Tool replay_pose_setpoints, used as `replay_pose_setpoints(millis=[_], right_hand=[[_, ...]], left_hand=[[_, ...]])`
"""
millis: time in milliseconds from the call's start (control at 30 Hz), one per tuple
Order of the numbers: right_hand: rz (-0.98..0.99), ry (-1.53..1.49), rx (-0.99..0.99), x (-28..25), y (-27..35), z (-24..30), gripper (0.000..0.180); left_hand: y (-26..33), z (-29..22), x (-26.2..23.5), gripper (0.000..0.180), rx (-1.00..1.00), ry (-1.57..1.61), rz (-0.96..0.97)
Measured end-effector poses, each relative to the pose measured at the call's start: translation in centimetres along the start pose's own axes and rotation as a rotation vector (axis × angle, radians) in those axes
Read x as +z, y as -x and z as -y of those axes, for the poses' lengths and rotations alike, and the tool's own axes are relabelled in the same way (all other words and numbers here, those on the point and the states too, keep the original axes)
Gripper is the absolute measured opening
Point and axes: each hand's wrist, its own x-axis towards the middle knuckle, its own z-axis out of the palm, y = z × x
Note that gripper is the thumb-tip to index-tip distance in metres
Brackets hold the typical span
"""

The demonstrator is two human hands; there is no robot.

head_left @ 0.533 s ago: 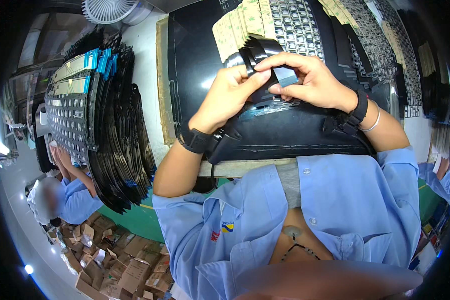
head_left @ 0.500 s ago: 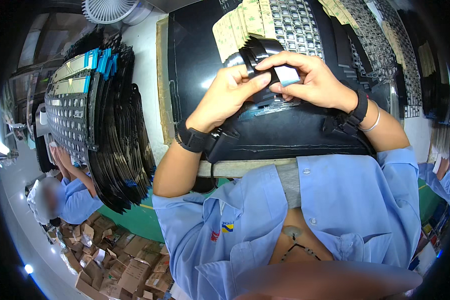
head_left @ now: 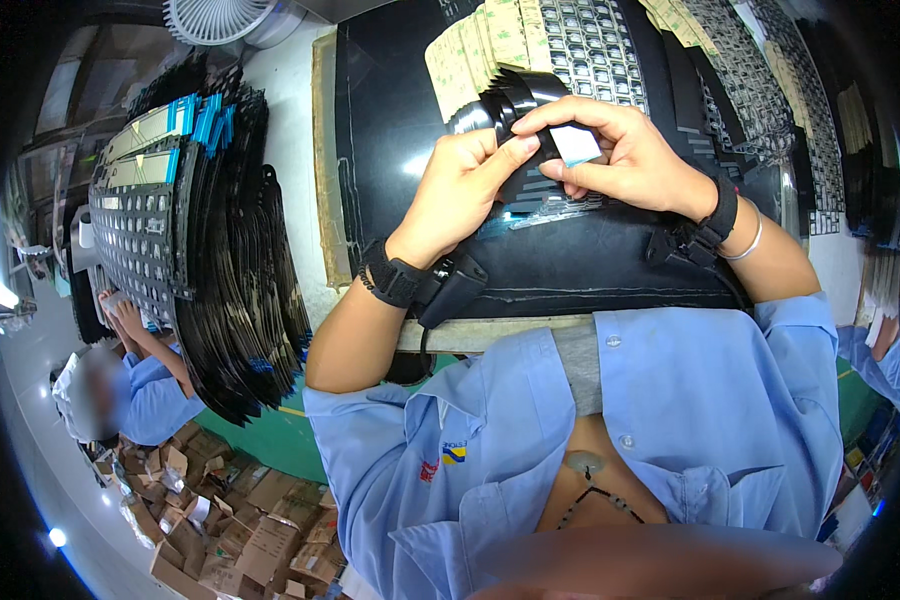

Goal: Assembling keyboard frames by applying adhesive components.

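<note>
Over the dark mat, both my hands close on a bundle of glossy black flexible sheets, which bends and fans out between them. My left hand pinches the bundle's near left side, thumb on top. Curled over its right side, my right hand presses with fingers and thumb beside a small white piece with a bluish edge. Whether that piece is part of the bundle I cannot tell. Just beyond the hands lies a sheet of black perforated grid pieces, overlapped by cream-coloured patterned sheets.
To the left hangs a thick stack of black perforated sheets with blue tabs. More grid sheets lie at the right. A white fan stands at the far left. A co-worker's hands are beyond the stack; cardboard boxes cover the floor.
My left wrist and hand have shifted slightly, and the black bundle has flexed a little. The white piece is tilted slightly differently. The co-worker's hands at the left have moved.
</note>
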Motion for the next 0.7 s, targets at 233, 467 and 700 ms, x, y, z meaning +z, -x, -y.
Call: replay_pose_setpoints(millis=[233,467,700], right_hand=[[0.014,0.025,-0.009,0.2,0.0,0.1,0.035],[0.018,0.028,-0.020,-0.1,0.1,0.2,0.037],[0.008,0.025,0.010,-0.2,0.0,0.0,0.035]], left_hand=[[0.1,-0.2,0.0,0.023,0.054,-0.009,-0.002],[0.3,-0.7,-0.4,0.025,-0.017,0.084,0.101],[0.3,-0.6,-0.3,0.030,0.011,-0.045,0.034]])
